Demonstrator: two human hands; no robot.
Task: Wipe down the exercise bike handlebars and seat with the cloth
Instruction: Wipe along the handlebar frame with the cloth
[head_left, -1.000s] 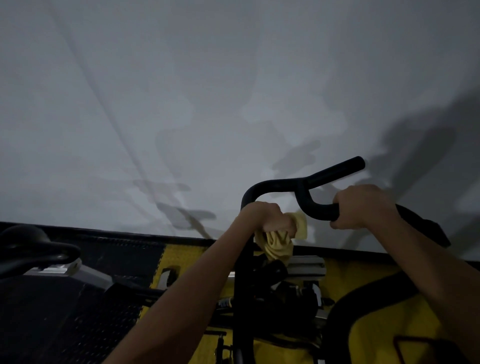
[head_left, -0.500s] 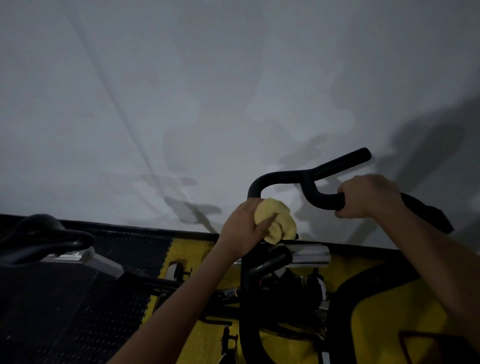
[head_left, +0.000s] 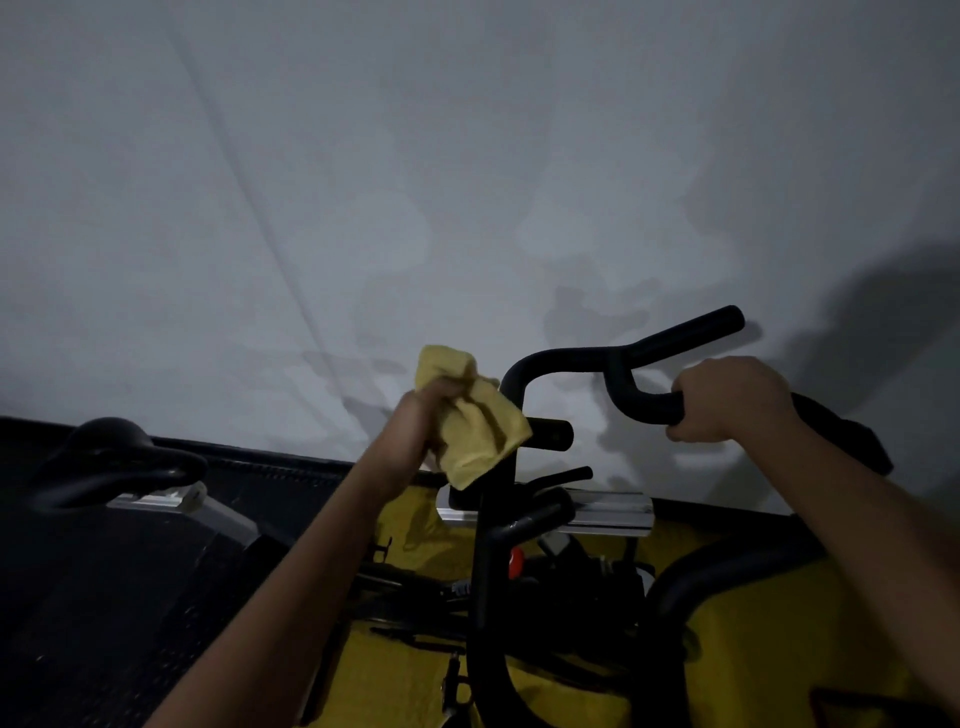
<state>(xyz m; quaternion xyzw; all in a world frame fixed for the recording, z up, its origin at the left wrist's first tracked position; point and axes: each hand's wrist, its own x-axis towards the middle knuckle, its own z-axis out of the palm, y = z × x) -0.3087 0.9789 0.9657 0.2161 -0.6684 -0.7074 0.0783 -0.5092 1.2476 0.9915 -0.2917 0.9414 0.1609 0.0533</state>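
Cloth (head_left: 475, 415), yellow and bunched, sits gripped in our left hand (head_left: 428, 421) beside the black handlebars (head_left: 571, 361), our right hand (head_left: 727, 397) wrapped round their bend.

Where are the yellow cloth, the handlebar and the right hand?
yellow cloth (head_left: 480, 439), head view, hanging folds.
handlebar (head_left: 566, 364), head view, top bar.
right hand (head_left: 727, 397), head view, back of hand.

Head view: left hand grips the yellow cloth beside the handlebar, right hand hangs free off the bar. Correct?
Not quite. In the head view the right hand grips the black handlebar, not hanging free. The rest holds: the left hand grips the yellow cloth beside the bar.
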